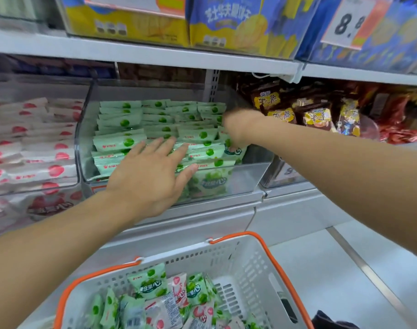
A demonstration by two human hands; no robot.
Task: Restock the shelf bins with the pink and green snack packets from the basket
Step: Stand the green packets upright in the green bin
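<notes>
Pink packets (pixel 34 148) are filling the bin on the left. My left hand (pixel 153 174) is lying flat, fingers spread, pressing on the green packets (pixel 131 124) in the middle bin (pixel 248 179). My right hand (pixel 238 129) is reaching in, fingers curling around a green packet at the bin's right side. More packets are sitting below in the basket (pixel 252 264).

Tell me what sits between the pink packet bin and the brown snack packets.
The clear bin of green packets, with both hands in it, per the head view.
</notes>
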